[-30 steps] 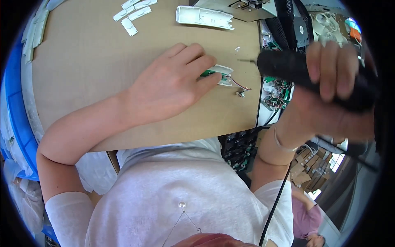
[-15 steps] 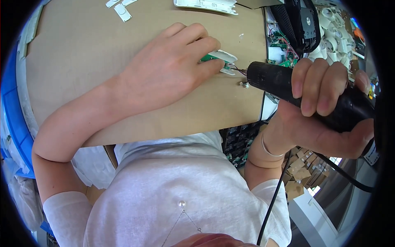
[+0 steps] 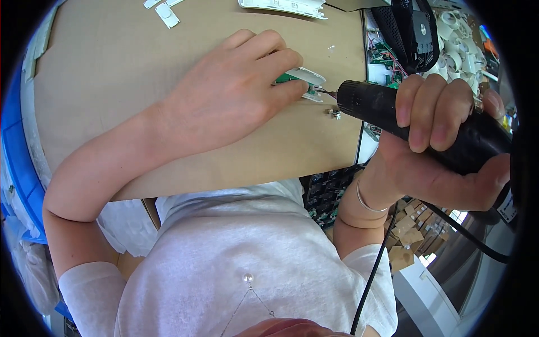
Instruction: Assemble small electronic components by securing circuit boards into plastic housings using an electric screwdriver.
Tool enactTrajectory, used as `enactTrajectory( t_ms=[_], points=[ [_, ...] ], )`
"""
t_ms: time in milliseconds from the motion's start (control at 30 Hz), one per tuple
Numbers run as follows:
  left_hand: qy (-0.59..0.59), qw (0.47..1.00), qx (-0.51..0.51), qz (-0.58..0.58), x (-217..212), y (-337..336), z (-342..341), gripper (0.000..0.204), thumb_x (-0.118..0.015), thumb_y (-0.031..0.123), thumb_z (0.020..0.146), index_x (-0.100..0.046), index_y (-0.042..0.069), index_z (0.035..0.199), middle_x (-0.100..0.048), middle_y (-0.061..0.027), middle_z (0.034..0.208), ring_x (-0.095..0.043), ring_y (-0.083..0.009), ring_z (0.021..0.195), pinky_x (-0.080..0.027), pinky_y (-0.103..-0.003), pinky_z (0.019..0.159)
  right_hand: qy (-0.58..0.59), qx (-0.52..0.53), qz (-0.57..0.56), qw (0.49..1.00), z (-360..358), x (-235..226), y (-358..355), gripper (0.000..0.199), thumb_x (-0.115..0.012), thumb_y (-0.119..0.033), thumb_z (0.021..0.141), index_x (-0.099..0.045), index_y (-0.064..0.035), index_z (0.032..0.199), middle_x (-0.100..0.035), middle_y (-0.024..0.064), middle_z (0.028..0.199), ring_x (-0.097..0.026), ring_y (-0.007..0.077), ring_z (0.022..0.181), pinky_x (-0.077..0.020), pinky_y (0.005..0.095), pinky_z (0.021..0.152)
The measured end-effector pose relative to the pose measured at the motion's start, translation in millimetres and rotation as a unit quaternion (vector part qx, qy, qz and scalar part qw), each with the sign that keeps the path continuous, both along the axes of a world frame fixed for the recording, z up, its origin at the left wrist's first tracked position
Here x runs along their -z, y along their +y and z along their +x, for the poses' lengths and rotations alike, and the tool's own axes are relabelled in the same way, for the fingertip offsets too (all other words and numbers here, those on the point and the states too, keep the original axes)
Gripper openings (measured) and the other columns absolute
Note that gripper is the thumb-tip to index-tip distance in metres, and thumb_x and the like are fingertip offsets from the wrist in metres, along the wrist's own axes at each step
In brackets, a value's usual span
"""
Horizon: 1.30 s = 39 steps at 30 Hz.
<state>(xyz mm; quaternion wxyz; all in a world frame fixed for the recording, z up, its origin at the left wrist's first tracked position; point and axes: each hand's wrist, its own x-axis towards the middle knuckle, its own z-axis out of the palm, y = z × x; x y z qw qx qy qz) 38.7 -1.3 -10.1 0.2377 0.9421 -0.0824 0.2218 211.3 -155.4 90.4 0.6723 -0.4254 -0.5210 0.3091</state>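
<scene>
A narrow, trough-shaped casing of white plastic [image 3: 312,74] lies in the pinch of the left hand [image 3: 238,87], between its thumb and forefinger. One end sticks out to the right of these fingertips; the rest is hidden beneath the fingers, so how far it runs under the palm cannot be told.

The visible end is open, with two pale, slightly curved walls standing apart. Between them, right beside the thumb and forefinger, shows a strip of green circuit board [image 3: 286,78]; thin dark wires come out of the end.

The right hand [image 3: 441,126] is wrapped firmly around a thick black cylindrical power screwdriver with a ridged collar [image 3: 365,103]. Its slim bit points left to the casing's open end, just beside the left thumb; whether it touches anything there is too small to tell.

A small silvery metal part [image 3: 334,113] sits just below the bit, on the brown tabletop [image 3: 112,90] under the left hand. Beyond the left fingers lies a long white plastic shell [image 3: 283,7].
</scene>
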Motion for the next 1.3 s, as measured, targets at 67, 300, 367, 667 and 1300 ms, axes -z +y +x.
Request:
enactTrajectory(
  t_ms=[67, 300, 367, 667, 1300],
  points=[
    [0.002, 1.0, 0.001, -0.003, 0, 0, 0, 0.026, -0.067, 0.015, 0.089, -0.074, 0.005, 0.111, -0.062, -0.0087, 0.124, -0.055, -0.0267, 0.106, -0.044, -0.037, 0.094, 0.003, 0.004, 0.002, 1.0, -1, 1, 2, 0.061, -0.051, -0.06, 0.097, -0.061, -0.0128, 0.134, -0.056, -0.0043, 0.074, -0.052, 0.0069, 0.06, -0.0439, 0.029, 0.063],
    [-0.002, 1.0, 0.002, -0.004, 0, -1, 0, 0.026, -0.067, 0.014, 0.088, -0.074, 0.004, 0.11, -0.062, -0.0091, 0.124, -0.055, -0.0264, 0.104, -0.045, -0.036, 0.092, 0.012, 0.016, 0.008, 1.0, -9, 5, 11, 0.06, -0.05, -0.059, 0.099, -0.061, -0.0117, 0.134, -0.057, -0.0028, 0.076, -0.053, 0.0078, 0.062, -0.0456, 0.0299, 0.063],
    [0.0, 1.0, 0.002, -0.002, -1, -1, 0, 0.026, -0.067, 0.014, 0.088, -0.074, 0.004, 0.11, -0.062, -0.0093, 0.124, -0.055, -0.0264, 0.103, -0.045, -0.036, 0.092, 0.014, 0.018, 0.01, 1.0, -13, 6, 13, 0.06, -0.05, -0.059, 0.1, -0.061, -0.0113, 0.134, -0.057, -0.0024, 0.076, -0.054, 0.008, 0.062, -0.0461, 0.0301, 0.063],
    [0.013, 1.0, 0.002, 0.017, -5, -1, 0, 0.026, -0.068, 0.012, 0.088, -0.074, 0.002, 0.11, -0.062, -0.0105, 0.123, -0.053, -0.0261, 0.098, -0.046, -0.035, 0.088, 0.029, 0.026, 0.017, 0.999, -16, 10, 19, 0.058, -0.049, -0.057, 0.103, -0.061, -0.0099, 0.134, -0.059, -0.0004, 0.078, -0.055, 0.0091, 0.064, -0.0482, 0.0313, 0.064],
    [0.122, 0.929, 0.017, -0.349, -19, -11, -19, 0.033, -0.075, 0.007, 0.087, -0.071, 0.007, 0.12, -0.062, -0.0077, 0.114, -0.059, -0.0239, 0.105, -0.048, -0.035, 0.094, -0.018, 0.455, 0.111, 0.883, -23, -51, 4, 0.051, -0.052, -0.047, 0.108, -0.06, -0.0037, 0.133, -0.067, 0.0107, 0.098, -0.067, 0.0192, 0.093, -0.0584, 0.0416, 0.087]
  ],
)
